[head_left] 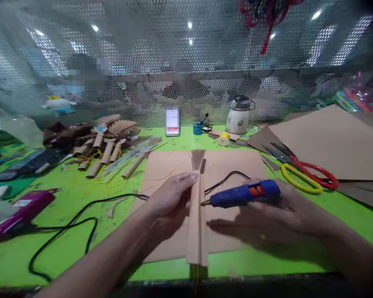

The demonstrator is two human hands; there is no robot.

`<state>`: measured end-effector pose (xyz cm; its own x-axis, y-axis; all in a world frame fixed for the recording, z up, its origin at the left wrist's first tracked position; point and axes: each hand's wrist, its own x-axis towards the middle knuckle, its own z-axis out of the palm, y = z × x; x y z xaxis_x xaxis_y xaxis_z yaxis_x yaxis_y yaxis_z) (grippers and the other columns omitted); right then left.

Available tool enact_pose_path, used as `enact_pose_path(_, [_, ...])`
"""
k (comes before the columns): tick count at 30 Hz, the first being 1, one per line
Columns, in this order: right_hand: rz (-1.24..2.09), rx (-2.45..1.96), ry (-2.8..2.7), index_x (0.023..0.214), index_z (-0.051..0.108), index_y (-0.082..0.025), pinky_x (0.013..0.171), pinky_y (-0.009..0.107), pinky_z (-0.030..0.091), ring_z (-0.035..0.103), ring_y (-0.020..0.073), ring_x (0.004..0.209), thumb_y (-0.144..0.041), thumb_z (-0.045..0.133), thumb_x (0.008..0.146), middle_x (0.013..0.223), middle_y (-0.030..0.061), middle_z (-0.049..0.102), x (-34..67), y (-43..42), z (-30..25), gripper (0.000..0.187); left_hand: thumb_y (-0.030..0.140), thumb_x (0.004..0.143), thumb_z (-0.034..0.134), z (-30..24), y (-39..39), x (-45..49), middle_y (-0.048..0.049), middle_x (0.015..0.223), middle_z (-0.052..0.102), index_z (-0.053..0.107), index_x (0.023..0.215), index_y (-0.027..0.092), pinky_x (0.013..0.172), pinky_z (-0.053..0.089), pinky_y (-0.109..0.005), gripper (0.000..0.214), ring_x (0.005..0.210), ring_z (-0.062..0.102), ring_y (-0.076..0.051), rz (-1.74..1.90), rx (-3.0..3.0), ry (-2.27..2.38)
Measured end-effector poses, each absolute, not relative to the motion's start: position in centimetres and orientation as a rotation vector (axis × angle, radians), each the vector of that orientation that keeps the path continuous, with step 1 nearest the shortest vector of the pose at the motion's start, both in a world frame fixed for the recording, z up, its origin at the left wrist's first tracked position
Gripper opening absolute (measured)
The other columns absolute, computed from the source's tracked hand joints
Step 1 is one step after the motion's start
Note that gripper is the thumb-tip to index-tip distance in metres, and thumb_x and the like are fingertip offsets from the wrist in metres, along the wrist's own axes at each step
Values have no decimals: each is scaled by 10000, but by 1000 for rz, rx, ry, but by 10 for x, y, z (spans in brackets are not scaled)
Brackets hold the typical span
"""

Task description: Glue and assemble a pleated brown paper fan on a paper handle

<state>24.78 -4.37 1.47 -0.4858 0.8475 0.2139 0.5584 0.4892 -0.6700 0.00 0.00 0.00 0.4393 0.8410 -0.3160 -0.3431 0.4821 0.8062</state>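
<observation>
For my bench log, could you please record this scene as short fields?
Left hand: holding folded paper
Right hand: holding glue gun, nozzle at the paper
Beneath: brown sheet on green table
Picture right: scissors, blades apart
Picture left: paper tubes
Behind: phone, blue pot, bottle

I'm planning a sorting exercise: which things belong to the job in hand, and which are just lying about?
Job in hand:
- folded paper strip (left hand)
- blue glue gun (right hand)
- paper sheet beneath

Apparently lying about:
- smartphone
- lidded bottle
- marker pen
</observation>
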Motion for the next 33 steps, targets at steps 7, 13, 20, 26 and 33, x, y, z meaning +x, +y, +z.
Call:
enact_pose_path(7, [708,-1141,-2182,783,625,-177,522,242,458,550,159,579,-345,555,840,676,28,600,247,-45,16,191,229,812,623,3,2,2,-66,738,664,642,887,130,528,528,-255,126,616,641,-166,807,721,832])
enact_pose_path(13, [671,-1117,-2149,749,602,-191,500,231,455,521,143,557,-320,547,851,665,15,571,244,-43,16,173,230,852,562,6,-1,4,-100,779,683,638,931,124,547,534,-282,153,617,644,-179,799,704,888])
enact_pose_path(20, [658,-1124,-2198,833,631,-212,553,253,482,598,186,657,-348,570,834,763,47,632,252,-46,12,149,226,859,545,4,0,4,-86,746,671,641,920,120,579,542,-305,155,621,645,-186,786,709,875])
enact_pose_path(26, [673,-1125,-2180,805,627,-210,541,252,481,596,183,636,-384,544,851,740,49,627,249,-46,13,199,227,857,551,2,1,4,-88,762,675,643,906,126,585,538,-290,145,637,648,-180,788,708,851])
enact_pose_path(33, [689,-1125,-2206,823,655,-210,550,253,481,608,196,661,-377,582,819,735,48,639,250,-49,17,182,208,853,545,4,0,4,-85,718,670,642,890,120,612,557,-352,136,609,638,-189,787,673,831])
